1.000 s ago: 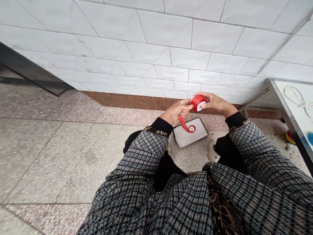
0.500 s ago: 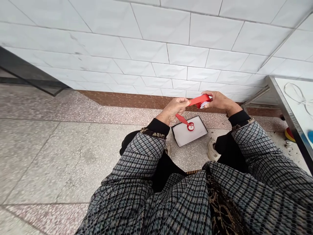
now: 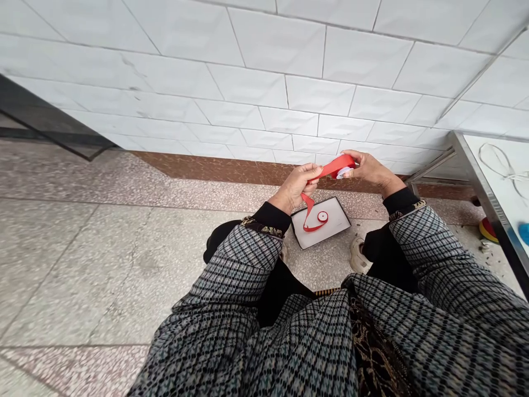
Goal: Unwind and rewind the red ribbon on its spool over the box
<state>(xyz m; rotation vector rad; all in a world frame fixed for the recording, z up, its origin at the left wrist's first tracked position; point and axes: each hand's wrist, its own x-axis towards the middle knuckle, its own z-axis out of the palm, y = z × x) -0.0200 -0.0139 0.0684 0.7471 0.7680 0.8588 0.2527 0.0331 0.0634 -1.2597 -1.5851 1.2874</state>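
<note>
My right hand (image 3: 364,168) grips a spool of red ribbon (image 3: 344,173) with a white side, held up in front of the tiled wall. A flat stretch of red ribbon (image 3: 332,165) runs from that spool to my left hand (image 3: 300,184), whose fingers are pinched on it. Below the left hand the ribbon hangs down in a bend to a second, smaller red roll with a white centre (image 3: 323,216). This roll lies on a white, dark-edged tray or box lid (image 3: 308,236) on the floor between my feet.
White wall tiles (image 3: 252,91) rise close ahead above a brown skirting (image 3: 198,168). A metal-edged table (image 3: 487,193) with a white cord (image 3: 510,175) stands on the right. Under it is a red and yellow object (image 3: 489,229). A dark panel (image 3: 45,121) is at left.
The ribbon below my left hand has slackened into a wider bend over the tray. My left hand has shifted slightly right and down. The right hand still holds the spool.
</note>
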